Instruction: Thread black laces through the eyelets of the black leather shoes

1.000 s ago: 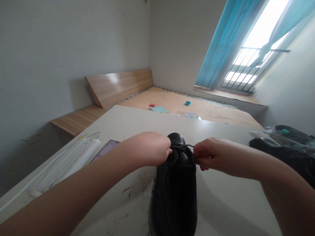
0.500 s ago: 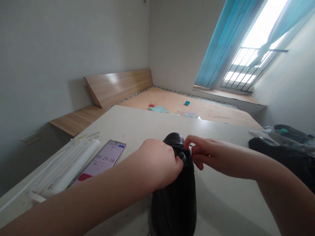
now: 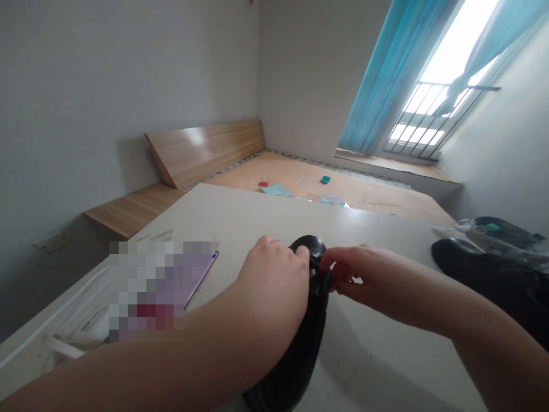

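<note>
A black leather shoe (image 3: 300, 357) stands on the white table in front of me, its toe pointing away and its heel end near the bottom of the view. My left hand (image 3: 274, 286) is closed around the left side of the shoe, and its fingertips are partly hidden. With bent fingers pressed together, my right hand (image 3: 349, 268) grips the edge of the lacing flap on the right side. A small dark tip, perhaps of a lace, shows by the right fingers.
Another black shoe (image 3: 476, 266) lies at the right, before a clear plastic bag (image 3: 506, 232). A phone (image 3: 193, 280), partly blurred out, and a white device with cables (image 3: 92, 320) lie at the left. Beyond the white table (image 3: 240, 209), a wooden bed board (image 3: 377, 191) carries small packets.
The shoe has turned, its heel end swinging left. My left hand has shifted from the lacing area to the shoe's side. My right hand has moved slightly left onto the flap.
</note>
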Demonstrator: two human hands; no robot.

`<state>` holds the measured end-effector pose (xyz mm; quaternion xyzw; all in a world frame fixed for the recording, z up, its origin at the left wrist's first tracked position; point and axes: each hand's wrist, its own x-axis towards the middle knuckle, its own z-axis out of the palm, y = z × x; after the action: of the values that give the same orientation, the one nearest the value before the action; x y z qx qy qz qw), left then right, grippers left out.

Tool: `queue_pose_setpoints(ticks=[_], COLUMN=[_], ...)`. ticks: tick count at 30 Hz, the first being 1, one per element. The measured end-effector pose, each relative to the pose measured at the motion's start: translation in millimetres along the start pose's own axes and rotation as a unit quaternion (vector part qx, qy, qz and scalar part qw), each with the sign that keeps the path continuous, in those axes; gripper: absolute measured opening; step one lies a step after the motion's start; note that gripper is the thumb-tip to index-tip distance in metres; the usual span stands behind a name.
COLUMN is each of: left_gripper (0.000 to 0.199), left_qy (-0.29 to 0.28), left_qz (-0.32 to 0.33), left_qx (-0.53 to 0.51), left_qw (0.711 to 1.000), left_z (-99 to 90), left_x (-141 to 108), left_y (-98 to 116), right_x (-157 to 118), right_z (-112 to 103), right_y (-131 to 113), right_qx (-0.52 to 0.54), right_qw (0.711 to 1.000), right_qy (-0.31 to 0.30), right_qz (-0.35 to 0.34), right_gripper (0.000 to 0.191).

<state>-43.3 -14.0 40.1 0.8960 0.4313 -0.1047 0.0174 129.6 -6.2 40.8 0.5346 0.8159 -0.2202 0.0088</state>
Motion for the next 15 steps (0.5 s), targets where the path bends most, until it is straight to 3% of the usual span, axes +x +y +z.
queue_pose_setpoints(ticks=[6,15], left_gripper=[0.012,0.013], left_qy=[0.017,0.035], left_qz=[0.009,-0.01], left_qx=[-0.006,-0.019], left_qw=[1.0,0.999], left_z=[-4.2,-10.1], left_x=[0.2,5.0], left_y=[-3.2,-5.7], right_x=[-2.8,-11.1], right_z=[4.1,-5.8], right_y=[-11.0,-7.7], right_qx=[-0.088,-0.036], right_qw=[0.995,0.998], right_qy=[0.028,-0.039], right_qz=[0.035,-0.019], right_gripper=[0.02,0.023])
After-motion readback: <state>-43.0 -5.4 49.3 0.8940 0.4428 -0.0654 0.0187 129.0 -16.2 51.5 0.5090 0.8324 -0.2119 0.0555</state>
